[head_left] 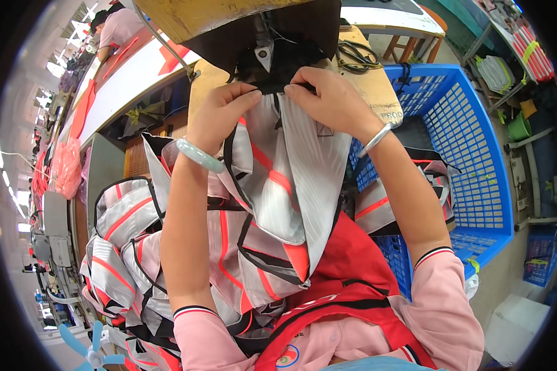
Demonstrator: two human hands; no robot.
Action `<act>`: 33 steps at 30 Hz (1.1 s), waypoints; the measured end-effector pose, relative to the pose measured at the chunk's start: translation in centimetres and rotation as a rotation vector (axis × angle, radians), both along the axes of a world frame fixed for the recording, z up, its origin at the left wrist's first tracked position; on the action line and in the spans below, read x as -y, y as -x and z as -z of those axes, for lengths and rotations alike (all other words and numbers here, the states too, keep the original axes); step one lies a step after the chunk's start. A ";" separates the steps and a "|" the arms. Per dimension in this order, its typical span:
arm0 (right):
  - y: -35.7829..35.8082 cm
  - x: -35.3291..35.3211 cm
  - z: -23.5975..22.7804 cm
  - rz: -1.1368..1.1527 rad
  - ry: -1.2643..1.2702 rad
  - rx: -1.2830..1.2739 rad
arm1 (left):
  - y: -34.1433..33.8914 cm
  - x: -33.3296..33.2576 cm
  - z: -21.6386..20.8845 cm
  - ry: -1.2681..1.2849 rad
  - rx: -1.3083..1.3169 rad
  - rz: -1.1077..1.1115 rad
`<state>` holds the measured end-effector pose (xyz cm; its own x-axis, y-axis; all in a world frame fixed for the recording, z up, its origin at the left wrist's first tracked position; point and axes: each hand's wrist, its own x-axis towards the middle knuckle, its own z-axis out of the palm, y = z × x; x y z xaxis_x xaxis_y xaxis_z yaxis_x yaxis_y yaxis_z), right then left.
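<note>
Both hands pinch the top edge of a silvery-grey fabric piece (303,167) with coral-red stripes and black binding. My left hand (223,111) grips the black-bound edge between thumb and fingers. A short way to its right, my right hand (331,99) pinches the same edge, so the strip between them is held out. Just beyond my fingers is the head of a machine (264,52) with a pointed metal part, on a wooden worktop (207,83). The rest of the fabric piece hangs down toward my lap.
A heap of similar grey and coral pieces (127,213) lies at my left and over my lap. On the right stands a blue plastic basket (476,154) holding another piece (374,207). Coiled black cable (359,57) rests on the worktop. Another person (119,29) works far left.
</note>
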<state>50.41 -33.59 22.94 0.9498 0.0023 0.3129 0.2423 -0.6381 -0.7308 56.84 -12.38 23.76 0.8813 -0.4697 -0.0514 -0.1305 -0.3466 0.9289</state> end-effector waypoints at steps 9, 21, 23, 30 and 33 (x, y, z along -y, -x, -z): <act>-3.9 1.0 1.0 -0.061 -0.033 0.014 | -2.1 0.4 0.0 0.106 -0.054 -0.054; -3.9 1.8 -0.6 -0.065 -0.062 -0.029 | -2.2 0.2 -0.9 0.127 -0.037 -0.071; -2.8 3.1 -0.7 -0.088 -0.044 -0.011 | -1.5 -0.3 -0.2 0.123 -0.038 -0.079; 4.4 4.3 -1.2 -0.636 0.124 -0.143 | 5.6 -0.6 -1.0 0.351 -0.147 0.314; 6.3 2.9 -3.0 -0.614 0.303 -0.490 | 8.4 2.1 -1.8 0.397 -0.117 0.409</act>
